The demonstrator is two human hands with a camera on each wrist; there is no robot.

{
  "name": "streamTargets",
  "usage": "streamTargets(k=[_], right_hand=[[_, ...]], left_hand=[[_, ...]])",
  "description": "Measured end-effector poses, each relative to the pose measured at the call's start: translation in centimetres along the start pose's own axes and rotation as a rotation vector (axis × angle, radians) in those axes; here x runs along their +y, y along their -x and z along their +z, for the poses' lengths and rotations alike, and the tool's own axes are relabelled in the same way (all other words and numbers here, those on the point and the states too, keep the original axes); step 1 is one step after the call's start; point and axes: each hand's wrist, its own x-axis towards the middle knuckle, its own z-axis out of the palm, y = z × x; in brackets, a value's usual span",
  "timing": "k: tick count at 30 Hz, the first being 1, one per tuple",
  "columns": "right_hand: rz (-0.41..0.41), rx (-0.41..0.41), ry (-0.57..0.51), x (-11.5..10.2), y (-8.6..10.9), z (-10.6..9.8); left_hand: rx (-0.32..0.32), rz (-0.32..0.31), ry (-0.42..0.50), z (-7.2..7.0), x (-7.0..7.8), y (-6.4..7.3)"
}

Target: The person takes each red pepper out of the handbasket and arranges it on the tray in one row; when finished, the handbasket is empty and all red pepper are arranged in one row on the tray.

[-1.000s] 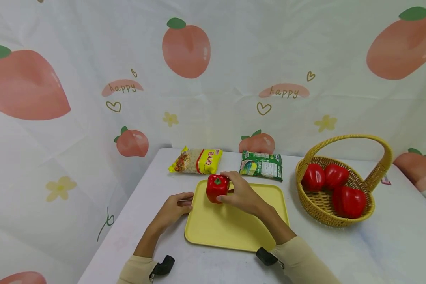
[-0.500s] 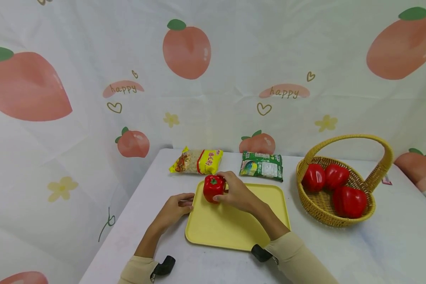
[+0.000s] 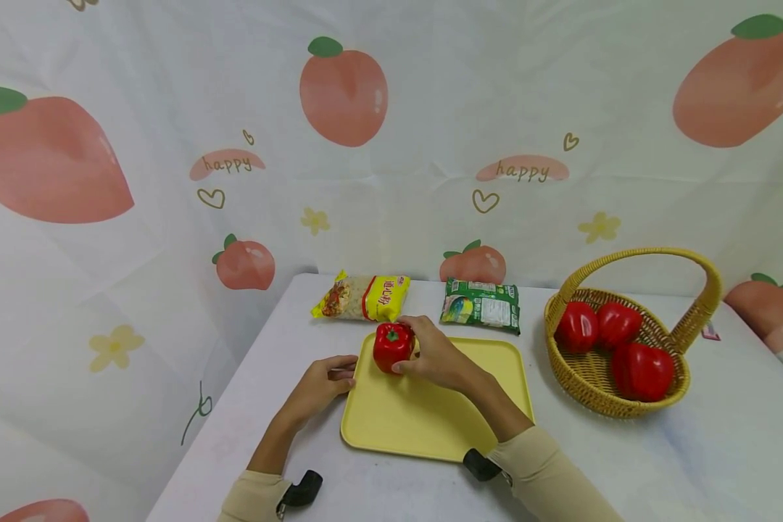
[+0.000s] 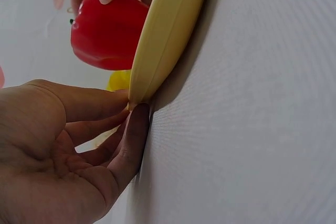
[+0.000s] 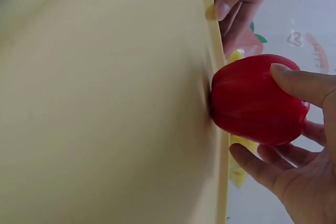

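You've got the pepper (image 3: 390, 349) in your right hand (image 3: 433, 357), upright on the tray (image 3: 427, 422) your left hand (image 3: 318, 383) pinches, and a sideways drag on release could topple it!

1 red pepper (image 3: 392, 348), plus 3 glossy red pcs (image 3: 642, 371) in 1 wicker basket (image 3: 587, 389), so that's 4 reds tot.! 1 yel. tray (image 3: 424, 420), 1 desk (image 3: 724, 449). 1 yel. pkt (image 3: 385, 296) & 1 grn. pkt (image 3: 486, 304), makes 2! 1 L hand (image 3: 317, 388), 1 R hand (image 3: 436, 355), 2 tot. Now the cloth (image 3: 398, 203): 2 "happy" prints (image 3: 226, 165), 3 yel. flowers (image 3: 600, 227)!
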Motion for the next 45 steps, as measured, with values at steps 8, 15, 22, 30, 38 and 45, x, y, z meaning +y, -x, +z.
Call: streamTargets(k=[8, 15, 22, 30, 38, 45], right_hand=[[-0.013, -0.013, 0.017, 0.1, 0.0, -0.1], [-0.007, -0.020, 0.028, 0.0, 0.1, -0.1], [-0.018, -0.032, 0.041, 0.0, 0.1, -0.1], [-0.011, -0.040, 0.028, 0.0, 0.3, -0.1], [-0.007, -0.023, 0.021, -0.4, 0.9, -1.0], [-0.050, -0.013, 0.061, -1.1, 2.4, -2.7]], left_hand=[[-0.006, -0.008, 0.018, 0.0, 0.0, 0.0], [-0.012, 0.011, 0.016, 0.0, 0.2, 0.2], [0.008, -0.008, 0.009, 0.1, 0.1, 0.0], [-0.004, -0.004, 0.014, 0.1, 0.1, 0.0], [0.003, -0.013, 0.031, 0.1, 0.0, 0.0], [0.003, -0.011, 0.026, 0.1, -0.1, 0.0]])
